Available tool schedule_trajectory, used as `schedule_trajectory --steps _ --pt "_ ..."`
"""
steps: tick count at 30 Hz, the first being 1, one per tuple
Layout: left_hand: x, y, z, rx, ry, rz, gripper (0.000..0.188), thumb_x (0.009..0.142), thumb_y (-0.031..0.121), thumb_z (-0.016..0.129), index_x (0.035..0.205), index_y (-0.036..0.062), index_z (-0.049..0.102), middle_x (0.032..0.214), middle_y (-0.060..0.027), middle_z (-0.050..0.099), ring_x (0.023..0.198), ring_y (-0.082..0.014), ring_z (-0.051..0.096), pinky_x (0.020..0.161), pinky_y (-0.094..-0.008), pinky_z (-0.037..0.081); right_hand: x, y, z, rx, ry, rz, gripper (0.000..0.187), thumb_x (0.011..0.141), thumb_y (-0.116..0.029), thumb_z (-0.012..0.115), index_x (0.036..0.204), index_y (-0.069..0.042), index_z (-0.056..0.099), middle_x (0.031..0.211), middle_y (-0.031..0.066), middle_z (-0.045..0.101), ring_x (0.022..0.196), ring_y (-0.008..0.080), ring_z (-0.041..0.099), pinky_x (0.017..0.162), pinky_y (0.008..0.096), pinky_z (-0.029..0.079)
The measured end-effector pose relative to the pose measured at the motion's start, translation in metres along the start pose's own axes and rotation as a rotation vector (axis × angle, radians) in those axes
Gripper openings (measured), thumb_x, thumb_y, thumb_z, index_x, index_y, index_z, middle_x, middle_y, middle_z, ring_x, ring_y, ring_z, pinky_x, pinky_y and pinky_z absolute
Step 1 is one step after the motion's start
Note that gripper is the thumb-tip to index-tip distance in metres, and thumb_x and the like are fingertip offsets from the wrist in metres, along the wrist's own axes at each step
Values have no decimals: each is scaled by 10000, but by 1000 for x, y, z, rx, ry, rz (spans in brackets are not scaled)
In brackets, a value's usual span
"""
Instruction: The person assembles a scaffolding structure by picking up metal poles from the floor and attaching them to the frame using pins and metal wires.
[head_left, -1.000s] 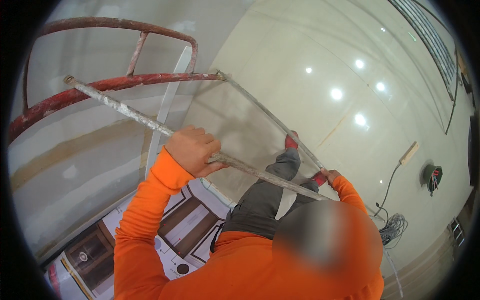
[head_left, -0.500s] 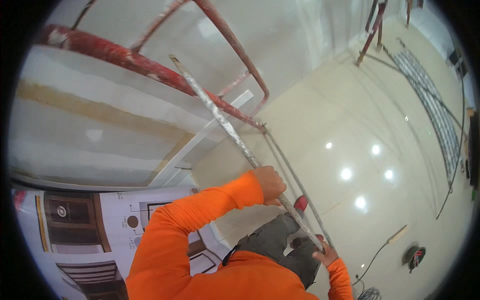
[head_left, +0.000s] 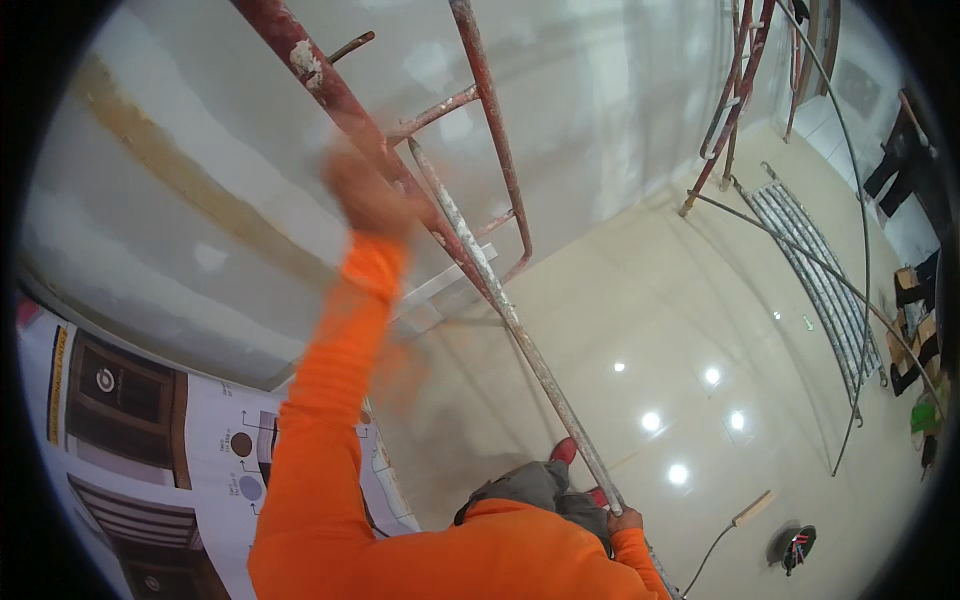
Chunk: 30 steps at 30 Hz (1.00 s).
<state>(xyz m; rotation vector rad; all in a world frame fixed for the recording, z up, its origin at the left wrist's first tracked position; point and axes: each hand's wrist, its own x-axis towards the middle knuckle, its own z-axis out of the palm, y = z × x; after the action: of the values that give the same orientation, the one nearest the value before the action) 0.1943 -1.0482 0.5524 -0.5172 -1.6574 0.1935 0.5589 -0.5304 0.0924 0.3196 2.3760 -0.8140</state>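
Observation:
My right hand [head_left: 625, 520] is closed round the lower end of a paint-spattered metal scaffold brace tube [head_left: 535, 365]. The tube slants up and away to the left, its far end close beside a rung of the red scaffold frame [head_left: 335, 95]. At the frame's upright is my left hand [head_left: 370, 190], off the tube and smeared by motion. Whether its fingers grip the red upright cannot be made out. Below me, my feet in red shoes [head_left: 565, 452] stand on the floor.
A plastered wall [head_left: 210, 160] rises behind the frame, with a printed banner [head_left: 225, 400] at lower left. On the tiled floor lie several scaffold braces [head_left: 815, 280], a cord with a pale block [head_left: 755, 507] and a dark bowl [head_left: 790, 548]. Another red scaffold [head_left: 735, 95] stands far right.
My left hand has left the tube and reached up and forward to the red upright. My right hand still holds the tube's lower end. The view has shifted.

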Motion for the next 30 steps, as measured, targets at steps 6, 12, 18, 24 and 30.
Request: schedule_trajectory --steps 6,12,18,24,30 --pt "217 -79 8 23 135 -792 879 816 332 742 1486 145 206 1418 -288 420 1280 -422 459 1059 -450 383 -1 8 8 -32 -25 -12 356 805 -324 668 994 -27 713 873 263 676 862 422 665 765 463 536" --pt "197 -107 48 83 231 -836 612 873 287 659 1351 71 344 1100 -295 627 1034 -469 601 892 -482 481 18 33 38 -69 -46 3 396 809 -353 681 1003 -8 705 872 251 685 866 411 670 761 449 536" --pt "178 -117 48 33 214 -848 612 868 273 667 1353 77 351 1123 -299 618 1050 -467 595 899 -481 476 19 39 30 11 24 -159 394 809 -345 688 1008 -6 706 783 200 696 744 327 696 695 408 537" --pt "178 -123 48 19 275 -876 629 851 284 693 1349 97 357 1124 -301 616 1063 -473 586 911 -474 470 23 44 7 269 33 -130 282 789 -288 675 883 -27 725 704 226 662 706 373 683 635 415 524" --pt "169 -138 47 -499 209 -1073 610 762 295 798 1194 -34 521 912 -144 634 841 -239 647 729 -340 553 10 -19 -64 169 151 -109 295 785 -277 673 729 12 688 619 220 628 591 350 658 600 426 513"
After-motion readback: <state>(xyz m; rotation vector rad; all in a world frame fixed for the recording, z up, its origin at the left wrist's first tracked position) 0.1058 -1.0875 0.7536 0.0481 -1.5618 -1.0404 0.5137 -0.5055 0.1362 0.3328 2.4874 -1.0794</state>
